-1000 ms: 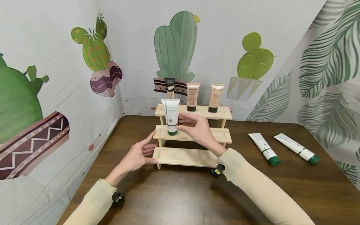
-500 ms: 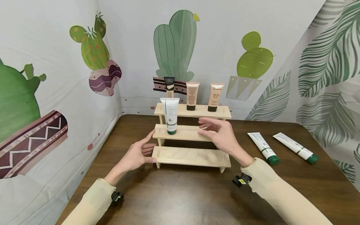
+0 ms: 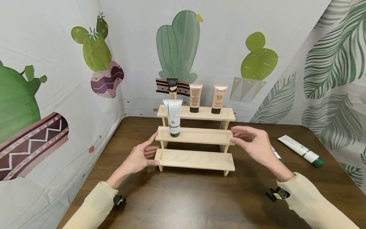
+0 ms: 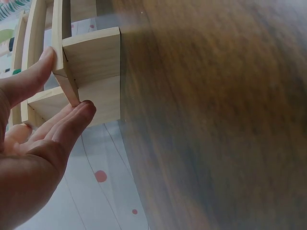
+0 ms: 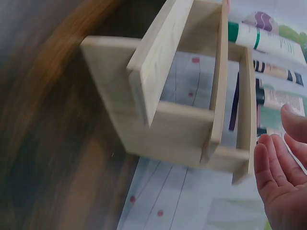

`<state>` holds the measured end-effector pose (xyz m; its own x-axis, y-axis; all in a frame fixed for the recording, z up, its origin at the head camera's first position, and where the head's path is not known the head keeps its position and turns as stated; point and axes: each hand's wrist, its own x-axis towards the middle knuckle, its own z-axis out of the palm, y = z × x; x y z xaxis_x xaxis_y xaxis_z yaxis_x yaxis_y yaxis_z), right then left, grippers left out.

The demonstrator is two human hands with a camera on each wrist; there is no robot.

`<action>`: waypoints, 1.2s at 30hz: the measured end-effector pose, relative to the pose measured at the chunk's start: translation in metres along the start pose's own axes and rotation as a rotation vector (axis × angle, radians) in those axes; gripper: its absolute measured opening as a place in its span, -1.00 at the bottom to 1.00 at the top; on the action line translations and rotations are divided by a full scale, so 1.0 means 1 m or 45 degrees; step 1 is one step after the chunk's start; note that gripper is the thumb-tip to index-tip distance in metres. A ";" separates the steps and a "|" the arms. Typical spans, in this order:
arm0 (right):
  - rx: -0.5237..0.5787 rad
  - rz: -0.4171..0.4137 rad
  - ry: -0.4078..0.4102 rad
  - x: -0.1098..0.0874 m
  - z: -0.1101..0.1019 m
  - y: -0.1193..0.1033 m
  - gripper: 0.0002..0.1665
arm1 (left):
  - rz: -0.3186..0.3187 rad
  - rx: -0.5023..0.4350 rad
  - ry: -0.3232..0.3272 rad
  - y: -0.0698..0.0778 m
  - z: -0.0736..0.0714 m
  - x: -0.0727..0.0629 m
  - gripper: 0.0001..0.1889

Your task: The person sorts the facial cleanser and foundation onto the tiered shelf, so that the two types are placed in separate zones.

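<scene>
A three-step pale wooden display stand (image 3: 194,159) sits on the brown table. On its middle step, at the left, a white tube with a green cap (image 3: 175,117) stands upright, cap down. My left hand (image 3: 139,158) rests against the stand's left end, thumb on the lowest step's corner and index finger at the middle step. In the left wrist view its extended fingers (image 4: 72,122) touch the wood. At the right end of the middle step is my right hand (image 3: 258,144), its thumb and fingers apart with nothing between them.
Three small tubes stand on the top step: a black-and-beige one (image 3: 172,85), a pinkish one (image 3: 195,95) and a BB cream tube (image 3: 219,98). On the table at right lie two white tubes, one in plain sight (image 3: 301,150), another (image 3: 278,155) mostly behind my right hand.
My right hand has let go of the white tube, which stays on the middle step, and has moved right along that step to its end. My left hand stays at the stand.
</scene>
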<state>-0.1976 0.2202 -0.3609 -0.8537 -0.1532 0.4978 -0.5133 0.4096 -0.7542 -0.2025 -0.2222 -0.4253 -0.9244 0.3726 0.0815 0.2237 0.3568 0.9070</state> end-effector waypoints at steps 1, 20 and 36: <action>-0.005 -0.004 0.009 -0.002 -0.004 0.001 -0.61 | -0.002 -0.003 0.001 0.000 0.000 0.000 0.21; -0.431 0.126 0.068 -0.035 -0.091 0.058 -0.67 | -0.006 -0.015 -0.003 0.001 0.000 0.000 0.21; -0.645 0.115 -0.162 -0.042 -0.128 0.116 -0.63 | -0.016 -0.015 -0.001 0.002 0.001 0.001 0.21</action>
<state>-0.2097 0.3894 -0.4145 -0.9127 -0.1921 0.3607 -0.3569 0.8047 -0.4744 -0.2029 -0.2205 -0.4232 -0.9269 0.3688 0.0699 0.2085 0.3511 0.9128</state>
